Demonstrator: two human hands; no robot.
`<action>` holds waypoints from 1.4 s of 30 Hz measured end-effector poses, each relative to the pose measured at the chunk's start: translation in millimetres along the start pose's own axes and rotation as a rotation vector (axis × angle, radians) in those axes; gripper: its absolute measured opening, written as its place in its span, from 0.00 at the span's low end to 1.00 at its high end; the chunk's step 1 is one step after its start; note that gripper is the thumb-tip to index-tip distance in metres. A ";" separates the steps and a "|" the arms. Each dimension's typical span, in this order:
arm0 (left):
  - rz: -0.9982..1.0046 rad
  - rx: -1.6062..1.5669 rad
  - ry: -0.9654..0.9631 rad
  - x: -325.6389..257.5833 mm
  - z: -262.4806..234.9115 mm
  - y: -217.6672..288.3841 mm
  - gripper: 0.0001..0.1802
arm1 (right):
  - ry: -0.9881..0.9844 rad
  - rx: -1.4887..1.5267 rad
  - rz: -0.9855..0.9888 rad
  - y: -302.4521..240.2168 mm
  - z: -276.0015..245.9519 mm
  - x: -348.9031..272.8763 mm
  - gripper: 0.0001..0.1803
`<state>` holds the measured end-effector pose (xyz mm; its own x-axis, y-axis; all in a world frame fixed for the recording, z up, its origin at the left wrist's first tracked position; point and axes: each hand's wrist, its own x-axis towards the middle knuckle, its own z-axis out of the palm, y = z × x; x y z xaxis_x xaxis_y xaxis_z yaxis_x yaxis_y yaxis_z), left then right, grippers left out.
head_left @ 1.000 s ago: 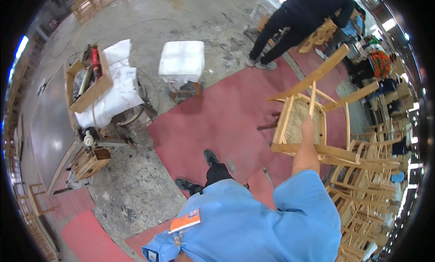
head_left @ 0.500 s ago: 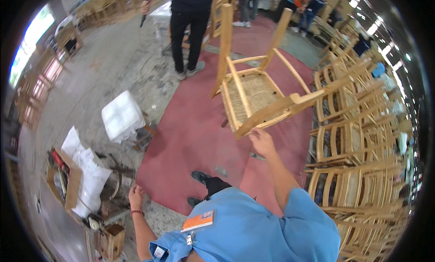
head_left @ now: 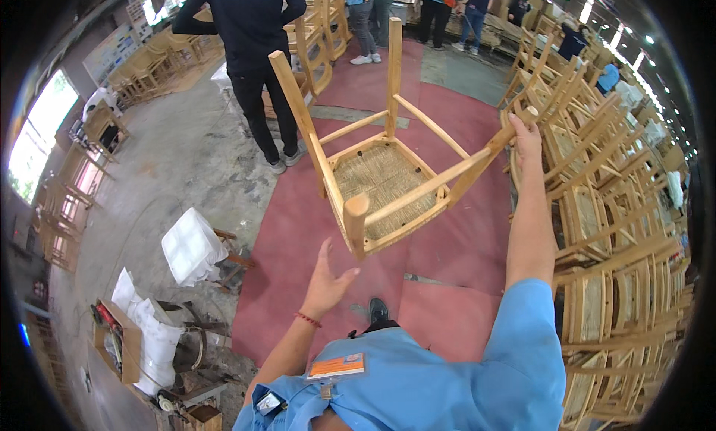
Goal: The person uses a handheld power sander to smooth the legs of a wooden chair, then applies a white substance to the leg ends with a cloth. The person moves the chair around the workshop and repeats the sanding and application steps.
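Note:
A light wooden chair (head_left: 380,179) with a woven seat is in front of me, turned over with its legs up and the seat's underside facing me. My right hand (head_left: 526,142) is closed around the upper end of its right-hand near leg, arm stretched out. My left hand (head_left: 325,283) has its fingers spread and thumb apart, just below the chair's near left leg. It holds nothing, and a small gap seems to lie between it and the wood. What carries the chair's far side is hidden.
Red matting (head_left: 287,271) covers the floor under the chair. Stacked wooden chairs (head_left: 597,222) line the right side. A white-covered stool (head_left: 192,244) and a toolbox (head_left: 128,349) stand at left. Beyond the chair is a person in dark clothes (head_left: 257,39); several others are farther back.
My right hand has gone from the chair's near edge up to a leg end. The chair has turned in front of me. My left hand has risen from the lower left toward it, fingers spread.

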<state>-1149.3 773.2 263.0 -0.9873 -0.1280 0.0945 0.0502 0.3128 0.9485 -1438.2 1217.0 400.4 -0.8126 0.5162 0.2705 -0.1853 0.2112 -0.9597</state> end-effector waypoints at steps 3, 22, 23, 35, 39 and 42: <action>-0.086 -0.009 0.088 44.2 48.5 17.7 0.35 | -0.228 0.095 -0.011 20.1 0.4 19.4 0.22; -0.279 -0.050 0.042 211.2 -22.8 -9.0 0.16 | 0.028 0.216 -0.159 6.5 -13.2 -122.3 0.06; -0.275 -0.064 0.074 206.4 -22.0 -11.7 0.14 | 0.004 0.206 -0.204 5.4 -11.6 -121.1 0.05; -0.231 0.118 0.239 148.7 0.3 -84.7 0.24 | -0.279 0.048 0.009 177.3 -16.9 -157.6 0.32; -0.357 0.438 0.134 13.2 8.8 -157.2 0.23 | -0.518 -0.106 0.216 268.7 -45.0 -215.3 0.36; -0.784 0.465 0.017 -145.0 20.3 -207.1 0.21 | -1.101 -0.755 0.857 309.6 -69.5 -261.5 0.31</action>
<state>-1019.6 746.0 46.8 -0.7103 -0.4764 -0.5182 -0.7039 0.4782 0.5253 -1244.7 1205.1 37.9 -0.5752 -0.0633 -0.8155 0.5522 0.7055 -0.4443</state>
